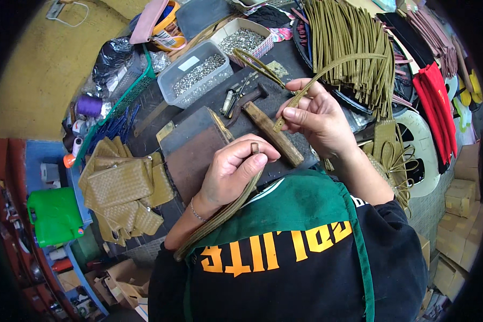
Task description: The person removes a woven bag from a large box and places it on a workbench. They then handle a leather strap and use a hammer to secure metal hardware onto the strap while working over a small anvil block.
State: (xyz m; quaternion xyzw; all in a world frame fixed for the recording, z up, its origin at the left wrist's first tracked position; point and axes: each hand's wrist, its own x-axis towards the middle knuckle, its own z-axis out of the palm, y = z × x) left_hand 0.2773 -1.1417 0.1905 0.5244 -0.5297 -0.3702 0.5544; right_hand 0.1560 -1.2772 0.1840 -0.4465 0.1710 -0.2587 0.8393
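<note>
My left hand (220, 174) is closed on an olive-brown strap (214, 224), pinching it between thumb and fingers. The strap's squared end sticks up above the thumb, and its length trails back along my forearm. Higher up, my right hand (322, 119) pinches another stretch of olive strap (341, 61), its tip pointing down toward the left hand. That stretch arcs off to the upper right; whether the two stretches join is hidden. Between and behind the hands lies a hammer with a wooden handle (273, 134) and a dark metal head (248, 103).
Woven olive pouches (118, 180) are piled at left, with a purple thread spool (89, 106) beyond. Two bins of small metal hardware, a clear one (194, 92) and a patterned one (236, 33), stand at the back. Many olive straps (354, 48) fill a tray at upper right.
</note>
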